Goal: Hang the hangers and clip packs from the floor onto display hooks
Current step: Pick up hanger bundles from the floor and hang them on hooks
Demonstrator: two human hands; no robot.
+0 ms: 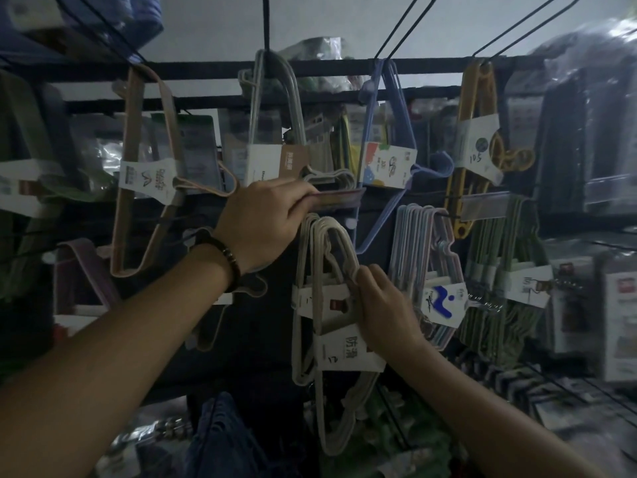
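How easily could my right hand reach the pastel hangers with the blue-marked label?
Probably yes: the pastel hangers hang right beside the right hand, nothing between, though it grips the white hangers now.

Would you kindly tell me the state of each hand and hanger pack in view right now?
Left hand, gripping the label strip.
Right hand, pinching the white hanger pack.
White hanger pack, top loops just under the label strip; whether hooked on is unclear.
Pastel hanger pack, hanging on its hook.
Yellow hanger pack, hanging from the top rail.
Blue hanger pack, hanging from the top rail.
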